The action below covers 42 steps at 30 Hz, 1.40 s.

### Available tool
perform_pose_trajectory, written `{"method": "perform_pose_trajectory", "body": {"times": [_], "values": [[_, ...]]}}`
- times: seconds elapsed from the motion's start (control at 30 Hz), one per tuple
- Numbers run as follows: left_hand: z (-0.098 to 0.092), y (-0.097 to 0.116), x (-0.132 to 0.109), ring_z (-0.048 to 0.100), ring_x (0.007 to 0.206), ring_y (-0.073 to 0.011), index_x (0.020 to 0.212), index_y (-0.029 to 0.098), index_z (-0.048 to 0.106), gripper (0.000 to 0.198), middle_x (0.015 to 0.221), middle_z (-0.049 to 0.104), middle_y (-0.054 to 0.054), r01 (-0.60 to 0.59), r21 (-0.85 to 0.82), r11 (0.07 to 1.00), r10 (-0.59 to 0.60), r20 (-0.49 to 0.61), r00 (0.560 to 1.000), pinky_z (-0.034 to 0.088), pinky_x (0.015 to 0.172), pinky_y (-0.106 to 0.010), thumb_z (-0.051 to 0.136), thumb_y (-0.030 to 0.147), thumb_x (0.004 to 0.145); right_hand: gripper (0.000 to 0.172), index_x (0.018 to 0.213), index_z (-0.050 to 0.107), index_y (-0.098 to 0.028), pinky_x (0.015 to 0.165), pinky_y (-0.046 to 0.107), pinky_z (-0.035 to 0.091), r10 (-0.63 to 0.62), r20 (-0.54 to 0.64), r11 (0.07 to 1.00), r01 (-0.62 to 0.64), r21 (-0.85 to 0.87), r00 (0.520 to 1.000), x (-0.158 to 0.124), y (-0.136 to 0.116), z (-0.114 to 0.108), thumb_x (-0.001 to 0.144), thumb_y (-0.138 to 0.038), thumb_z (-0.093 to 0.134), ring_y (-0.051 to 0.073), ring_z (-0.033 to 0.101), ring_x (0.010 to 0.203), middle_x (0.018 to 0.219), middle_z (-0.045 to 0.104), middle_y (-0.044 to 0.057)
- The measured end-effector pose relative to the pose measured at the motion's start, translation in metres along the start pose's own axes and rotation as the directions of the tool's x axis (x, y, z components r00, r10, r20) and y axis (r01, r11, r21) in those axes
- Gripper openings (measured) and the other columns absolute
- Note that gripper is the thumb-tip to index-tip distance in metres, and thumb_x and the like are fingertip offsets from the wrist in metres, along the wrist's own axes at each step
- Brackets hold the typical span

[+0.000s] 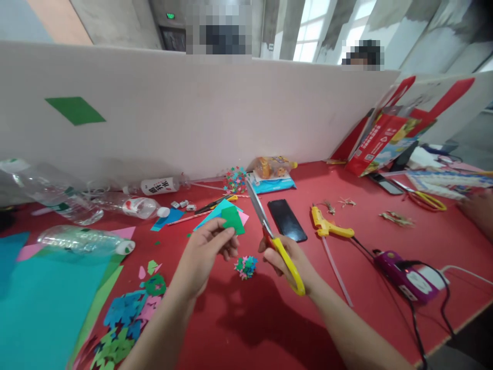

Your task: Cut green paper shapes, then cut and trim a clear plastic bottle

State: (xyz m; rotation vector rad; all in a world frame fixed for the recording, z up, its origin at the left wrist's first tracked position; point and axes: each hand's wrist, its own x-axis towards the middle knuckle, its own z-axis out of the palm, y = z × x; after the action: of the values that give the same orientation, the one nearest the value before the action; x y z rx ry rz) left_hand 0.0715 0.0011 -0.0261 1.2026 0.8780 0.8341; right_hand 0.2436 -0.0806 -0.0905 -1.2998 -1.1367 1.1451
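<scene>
My left hand (215, 239) pinches a small piece of green paper (233, 221) between thumb and fingers. In my right hand (287, 257) is a pair of scissors (284, 261) with yellow handles, its blades pointing up and away, just right of the paper and apart from it. On the red table below the hands lies a small cluster of coloured paper stars (245, 267). Farther back stands a bigger ball of paper stars (235, 180). Blue and pink paper sheets (215, 211) lie partly hidden behind my left hand.
Plastic bottles (87, 240) and paper scraps (127, 313) lie at left beside a large blue sheet (46, 303). Right of my hands are a phone (287, 220), a yellow glue gun (327, 224) and a purple power strip (408, 277) with cables. A white partition (185, 113) stands behind; another person's hand (479, 213) is far right.
</scene>
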Motion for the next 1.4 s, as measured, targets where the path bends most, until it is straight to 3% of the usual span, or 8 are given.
{"method": "perform_pose_trajectory", "body": {"times": [0.13, 0.3, 0.5, 0.67, 0.87, 1.1, 1.27, 1.4], "values": [[-0.015, 0.012, 0.007, 0.061, 0.051, -0.0103, 0.074, 0.018, 0.062, 0.014, 0.064, 0.067, 0.002, -0.132, 0.068, 0.989, 0.135, -0.038, 0.990, 0.045, 0.047, -0.019, 0.067, 0.030, 0.080, 0.042, 0.082, 0.057, -0.018, 0.052, 0.023, 0.033, 0.013, 0.154, 0.994, 0.004, -0.110, 0.988, -0.006, -0.008, -0.003, 0.076, -0.057, 0.070, 0.012, 0.041, 0.059, 0.067, 0.048, -0.003], [-0.018, 0.004, 0.011, 0.059, 0.050, -0.0102, 0.079, 0.018, 0.059, 0.011, 0.064, 0.063, 0.003, -0.136, 0.090, 0.987, 0.143, -0.080, 0.987, 0.044, 0.046, -0.020, 0.063, 0.027, 0.084, 0.051, 0.078, 0.049, -0.018, 0.055, 0.025, 0.028, 0.060, 0.290, 0.967, 0.016, -0.254, 0.955, -0.014, -0.012, 0.002, 0.086, -0.069, 0.052, 0.012, 0.032, 0.062, 0.069, 0.040, -0.004], [-0.018, 0.003, 0.011, 0.058, 0.046, -0.0111, 0.074, 0.018, 0.058, 0.013, 0.056, 0.062, 0.003, -0.124, 0.177, 0.976, 0.134, -0.047, 0.990, 0.045, 0.046, -0.022, 0.061, 0.028, 0.081, 0.059, 0.078, 0.048, -0.019, 0.049, 0.023, 0.025, 0.070, 0.324, 0.980, -0.004, -0.201, 0.944, -0.009, -0.012, 0.006, 0.085, -0.077, 0.046, 0.011, 0.034, 0.056, 0.062, 0.039, -0.005], [-0.025, 0.019, 0.006, 0.058, 0.046, -0.0095, 0.071, 0.017, 0.059, 0.016, 0.056, 0.063, 0.004, -0.146, 0.197, 0.969, 0.166, -0.089, 0.982, 0.045, 0.047, -0.021, 0.062, 0.031, 0.080, 0.057, 0.077, 0.049, -0.019, 0.047, 0.021, 0.029, 0.031, 0.391, 0.979, 0.050, -0.197, 0.920, 0.001, -0.028, 0.007, 0.087, -0.075, 0.047, 0.010, 0.039, 0.052, 0.060, 0.046, -0.004], [-0.027, 0.039, -0.006, 0.058, 0.047, -0.0086, 0.068, 0.017, 0.058, 0.019, 0.058, 0.064, 0.003, -0.209, 0.188, 0.960, 0.232, -0.112, 0.966, 0.046, 0.049, -0.021, 0.061, 0.029, 0.082, 0.057, 0.073, 0.049, -0.019, 0.045, 0.022, 0.028, -0.043, 0.474, 0.978, 0.135, -0.161, 0.879, 0.003, -0.047, 0.007, 0.090, -0.073, 0.042, 0.009, 0.037, 0.046, 0.054, 0.042, -0.006], [-0.020, 0.041, -0.019, 0.057, 0.047, -0.0080, 0.070, 0.017, 0.058, 0.016, 0.057, 0.062, 0.004, -0.220, 0.130, 0.967, 0.232, -0.086, 0.969, 0.047, 0.048, -0.020, 0.059, 0.024, 0.085, 0.053, 0.087, 0.051, -0.019, 0.051, 0.022, 0.036, -0.057, 0.511, 0.962, 0.184, -0.202, 0.858, -0.011, -0.052, -0.004, 0.093, -0.070, 0.040, 0.010, 0.041, 0.056, 0.073, 0.049, -0.001], [-0.016, 0.039, -0.022, 0.058, 0.047, -0.0078, 0.070, 0.017, 0.058, 0.017, 0.057, 0.062, 0.004, -0.216, 0.124, 0.969, 0.226, -0.079, 0.971, 0.047, 0.048, -0.019, 0.057, 0.025, 0.086, 0.056, 0.110, 0.057, -0.019, 0.060, 0.024, 0.044, 0.082, 0.415, 0.956, 0.045, -0.289, 0.906, -0.025, -0.038, -0.015, 0.090, -0.070, 0.045, 0.017, 0.051, 0.072, 0.090, 0.058, 0.006], [-0.014, 0.037, -0.023, 0.058, 0.047, -0.0082, 0.071, 0.017, 0.058, 0.017, 0.056, 0.061, 0.004, -0.212, 0.098, 0.972, 0.221, -0.094, 0.971, 0.047, 0.048, -0.020, 0.058, 0.026, 0.085, 0.064, 0.117, 0.059, -0.022, 0.063, 0.026, 0.046, 0.145, 0.371, 0.961, -0.041, -0.275, 0.917, -0.028, -0.024, -0.016, 0.082, -0.075, 0.053, 0.022, 0.057, 0.084, 0.099, 0.061, 0.009]]}}
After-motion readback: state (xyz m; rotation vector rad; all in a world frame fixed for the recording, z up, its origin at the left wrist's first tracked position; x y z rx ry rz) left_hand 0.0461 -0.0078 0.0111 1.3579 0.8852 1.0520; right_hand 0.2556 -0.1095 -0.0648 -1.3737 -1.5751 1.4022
